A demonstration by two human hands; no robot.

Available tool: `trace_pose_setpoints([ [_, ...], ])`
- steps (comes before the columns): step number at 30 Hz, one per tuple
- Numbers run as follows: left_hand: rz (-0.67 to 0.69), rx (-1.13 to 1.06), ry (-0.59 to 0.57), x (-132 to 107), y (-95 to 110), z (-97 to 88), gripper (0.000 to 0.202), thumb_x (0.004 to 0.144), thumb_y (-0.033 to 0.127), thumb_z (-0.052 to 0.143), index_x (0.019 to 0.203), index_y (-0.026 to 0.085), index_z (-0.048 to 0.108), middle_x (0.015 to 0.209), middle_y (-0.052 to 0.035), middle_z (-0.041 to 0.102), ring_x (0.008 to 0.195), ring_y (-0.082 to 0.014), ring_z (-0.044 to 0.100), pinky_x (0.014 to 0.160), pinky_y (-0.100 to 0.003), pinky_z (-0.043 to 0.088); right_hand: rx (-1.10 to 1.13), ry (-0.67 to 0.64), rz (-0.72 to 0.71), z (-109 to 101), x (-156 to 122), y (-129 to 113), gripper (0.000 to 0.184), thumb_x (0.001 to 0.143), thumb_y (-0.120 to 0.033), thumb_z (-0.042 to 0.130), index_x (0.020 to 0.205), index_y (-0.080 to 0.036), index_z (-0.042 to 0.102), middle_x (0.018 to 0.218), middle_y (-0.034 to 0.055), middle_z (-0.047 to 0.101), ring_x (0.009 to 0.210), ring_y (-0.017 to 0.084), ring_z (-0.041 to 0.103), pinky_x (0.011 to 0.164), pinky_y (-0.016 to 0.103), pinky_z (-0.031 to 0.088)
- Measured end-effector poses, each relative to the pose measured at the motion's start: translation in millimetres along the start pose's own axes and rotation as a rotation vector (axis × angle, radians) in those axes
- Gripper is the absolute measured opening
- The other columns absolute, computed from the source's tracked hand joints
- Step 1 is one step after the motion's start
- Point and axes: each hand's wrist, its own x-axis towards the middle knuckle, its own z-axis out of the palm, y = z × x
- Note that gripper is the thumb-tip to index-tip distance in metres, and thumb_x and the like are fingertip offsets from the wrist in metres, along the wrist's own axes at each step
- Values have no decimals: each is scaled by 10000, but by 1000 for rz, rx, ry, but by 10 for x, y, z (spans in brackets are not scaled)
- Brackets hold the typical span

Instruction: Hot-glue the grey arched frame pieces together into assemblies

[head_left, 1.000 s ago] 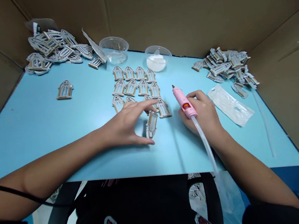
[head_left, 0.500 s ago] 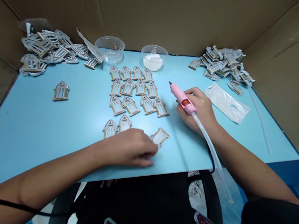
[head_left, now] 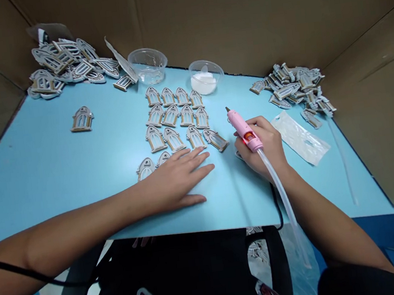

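Left hand [head_left: 182, 179] low over the table [head_left: 41, 166], palm down, fingers spread, nothing seen in its grasp; contact with the tabletop can't be told. Frames [head_left: 170, 116], small, arched, white and tan, laid out just beyond its fingers: 3 rows of 4, arches mostly pointing away from the person. Rightmost of the nearest full row, a tilted frame [head_left: 215, 139], arch leaning left, out of line with its neighbours. Nearer the person, 2 more frames, partly covered by the left hand and forearm; whether others lie underneath is hidden. Right hand [head_left: 266, 148] closed around a pink glue gun [head_left: 241, 125], nozzle aimed away and slightly left, held to the right of the rows. Clear glue stick [head_left: 275, 176] runs from its rear and curves down past the near edge. A sliver of another piece [head_left: 238, 155] shows at the right hand's left side, mostly hidden; cannot tell if gripped. Plastic packet [head_left: 301, 138] lies flat just right of that hand. Large heap [head_left: 64, 63] of frames at far left, smaller heap [head_left: 295, 85] at far right. A lone frame [head_left: 82, 119] sits well left of the rows. Behind the rows, 2 clear tubs [head_left: 217, 75], the right 1 holding something white.
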Motion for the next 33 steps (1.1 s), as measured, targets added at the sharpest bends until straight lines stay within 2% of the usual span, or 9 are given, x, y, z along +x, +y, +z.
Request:
trace_pose_setpoints([
  [4,-70,78,65,0,-131,-39,535,987,535,634,1386,185,571,1480,-191,605,1411,-362,536,1131,-505,416,103,-36,155,-40,27,-1,42,809,-259,626,823,-247,663,958,58,676,762,224,669,688,382,557],
  [9,-121,118,15,25,-204,-24,662,961,586,648,1457,165,526,1549,-224,525,1442,-400,479,1120,-513,407,212,-223,474,-124,38,98,220,872,-397,632,987,-217,682,777,26,653,574,186,613,547,337,495],
  [12,-142,139,-1,29,-213,-15,689,966,604,624,1485,169,500,1560,-226,506,1439,-401,470,1121,-512,407,246,-326,444,-145,37,152,273,907,-433,612,1047,-213,692,709,8,634,568,188,603,549,330,493],
  [18,-174,164,-16,36,-224,-51,656,944,609,648,1410,154,566,1472,-218,555,1376,-406,505,1077,-514,428,69,-75,269,-142,87,164,94,861,-323,651,888,-259,716,943,58,686,808,226,666,716,360,558],
  [21,-207,195,-35,38,-219,-155,636,908,638,676,1326,162,613,1413,-204,590,1302,-405,544,1006,-490,457,114,-78,320,-122,93,154,75,864,-315,660,891,-260,702,942,42,685,793,216,673,686,351,569],
  [24,-260,203,-68,-12,-249,-342,634,781,677,769,1153,176,653,1201,-157,667,1092,-362,614,850,-411,475,238,-97,410,-88,77,137,97,871,-340,669,903,-249,676,942,38,679,788,212,685,619,331,580],
  [27,-270,106,-125,-98,-324,-514,638,661,601,861,1110,208,636,1047,-80,674,948,-299,623,740,-337,443,355,-148,511,-64,62,111,147,867,-367,675,939,-241,659,1005,43,663,771,194,688,577,318,604],
  [30,-262,21,-172,-132,-373,-567,516,717,443,847,1123,221,618,1057,-54,656,942,-254,622,725,-296,430,355,-187,573,-67,65,98,210,867,-417,676,969,-235,645,1017,52,648,750,195,675,526,314,599],
  [33,-257,-26,-160,-74,-360,-486,438,799,411,813,1126,201,611,1103,-73,640,979,-246,620,768,-300,441,225,-221,559,-92,94,120,219,867,-434,664,933,-228,630,910,51,642,724,216,666,557,342,578],
])
